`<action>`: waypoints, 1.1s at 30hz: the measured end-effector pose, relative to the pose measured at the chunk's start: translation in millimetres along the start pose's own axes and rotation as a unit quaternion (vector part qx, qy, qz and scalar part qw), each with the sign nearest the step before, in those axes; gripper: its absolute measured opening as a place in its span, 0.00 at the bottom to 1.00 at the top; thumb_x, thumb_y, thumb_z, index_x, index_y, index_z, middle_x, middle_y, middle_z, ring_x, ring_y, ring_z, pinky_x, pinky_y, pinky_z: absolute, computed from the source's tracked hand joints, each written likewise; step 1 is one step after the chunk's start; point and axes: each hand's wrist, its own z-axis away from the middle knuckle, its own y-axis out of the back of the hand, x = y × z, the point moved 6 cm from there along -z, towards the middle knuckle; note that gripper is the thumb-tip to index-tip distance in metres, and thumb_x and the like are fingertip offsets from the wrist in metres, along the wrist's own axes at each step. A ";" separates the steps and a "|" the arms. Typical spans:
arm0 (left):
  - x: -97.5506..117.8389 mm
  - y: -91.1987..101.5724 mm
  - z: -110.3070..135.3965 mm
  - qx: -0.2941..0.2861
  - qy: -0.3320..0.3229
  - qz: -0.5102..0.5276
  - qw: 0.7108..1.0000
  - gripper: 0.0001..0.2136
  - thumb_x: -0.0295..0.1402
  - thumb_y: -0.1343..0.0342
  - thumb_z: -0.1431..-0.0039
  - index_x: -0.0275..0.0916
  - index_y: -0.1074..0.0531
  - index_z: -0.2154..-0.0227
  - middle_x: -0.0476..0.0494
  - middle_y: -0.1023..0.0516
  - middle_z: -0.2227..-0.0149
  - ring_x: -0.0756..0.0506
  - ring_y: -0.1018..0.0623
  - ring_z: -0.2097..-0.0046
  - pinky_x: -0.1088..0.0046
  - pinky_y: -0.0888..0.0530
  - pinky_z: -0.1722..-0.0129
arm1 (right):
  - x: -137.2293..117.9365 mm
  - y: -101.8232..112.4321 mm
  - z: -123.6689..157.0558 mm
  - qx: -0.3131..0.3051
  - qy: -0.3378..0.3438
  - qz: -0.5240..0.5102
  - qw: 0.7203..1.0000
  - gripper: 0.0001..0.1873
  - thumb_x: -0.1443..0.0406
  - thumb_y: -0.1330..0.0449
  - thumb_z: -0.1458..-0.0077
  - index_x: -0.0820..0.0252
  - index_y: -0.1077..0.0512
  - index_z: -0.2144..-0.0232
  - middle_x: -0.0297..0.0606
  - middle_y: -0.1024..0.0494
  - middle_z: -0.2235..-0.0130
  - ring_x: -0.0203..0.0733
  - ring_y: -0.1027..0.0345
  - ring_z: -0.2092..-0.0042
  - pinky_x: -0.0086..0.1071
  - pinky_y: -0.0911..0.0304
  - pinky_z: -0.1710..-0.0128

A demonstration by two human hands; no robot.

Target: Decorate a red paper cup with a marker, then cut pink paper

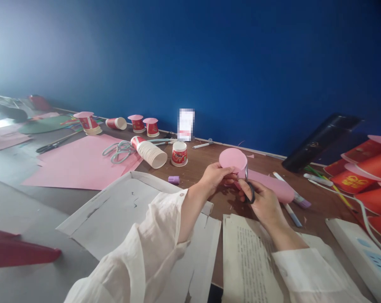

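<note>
Between thumb and fingers, my left hand [218,176] pinches the lower edge of a round pink paper disc [233,159]. My right hand [263,200] is closed round the black handles of a pair of scissors [250,192]. The scissor blades point up along the right edge of the disc. Just behind my right hand lies a rolled sheet of pink paper [274,185]. A red paper cup [179,155] stands upside down to the left of my hands, and a stack of paper cups [152,154] lies on its side beside it.
Several cups with pink discs on top, such as this one [151,127], stand along the blue wall [190,63]. Pink sheets [79,164] and a white cord [117,150] lie left. On the right are a black cylinder [319,141], red-orange packets [376,168] and a power strip [363,252]. Printed pages [247,256] lie in front.
</note>
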 end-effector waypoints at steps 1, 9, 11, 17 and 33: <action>-0.7 -0.1 -0.7 -0.004 0.001 0.001 1.000 0.07 0.29 0.34 0.48 0.33 0.26 0.69 0.42 0.22 0.75 0.52 0.26 0.77 0.76 0.28 0.74 | 0.3 0.0 0.2 0.001 -0.001 0.000 1.000 0.25 0.43 0.39 0.48 0.59 0.23 0.69 0.34 0.24 0.77 0.39 0.32 0.71 0.29 0.37 0.70; -2.5 1.3 -4.5 -0.002 -0.003 -0.002 1.000 0.07 0.28 0.34 0.48 0.33 0.26 0.69 0.42 0.22 0.76 0.52 0.26 0.77 0.77 0.28 0.73 | -2.2 -0.2 0.5 -0.004 0.011 -0.003 1.000 0.25 0.43 0.40 0.48 0.59 0.25 0.73 0.33 0.25 0.77 0.38 0.32 0.72 0.29 0.37 0.70; -2.7 1.5 -4.4 0.000 0.000 -0.005 1.000 0.06 0.28 0.35 0.47 0.33 0.26 0.68 0.42 0.22 0.75 0.53 0.26 0.78 0.77 0.28 0.74 | -1.4 0.3 0.0 -0.002 0.010 -0.002 1.000 0.25 0.43 0.40 0.48 0.59 0.25 0.72 0.33 0.25 0.78 0.39 0.32 0.72 0.29 0.37 0.70; -0.4 1.2 -2.0 -0.001 0.000 -0.018 1.000 0.03 0.27 0.39 0.44 0.34 0.26 0.68 0.44 0.22 0.75 0.53 0.27 0.78 0.78 0.29 0.75 | 0.1 0.4 -1.4 -0.002 0.020 0.009 1.000 0.24 0.44 0.40 0.47 0.58 0.24 0.72 0.33 0.25 0.79 0.39 0.33 0.72 0.29 0.38 0.70; 9.6 14.6 -9.8 0.046 -0.093 0.019 0.994 0.10 0.33 0.32 0.56 0.37 0.29 0.74 0.50 0.26 0.75 0.54 0.30 0.75 0.80 0.35 0.74 | 3.9 -2.2 -1.4 -0.008 -0.001 -0.021 1.000 0.25 0.43 0.39 0.48 0.59 0.23 0.70 0.34 0.25 0.77 0.40 0.33 0.72 0.30 0.38 0.71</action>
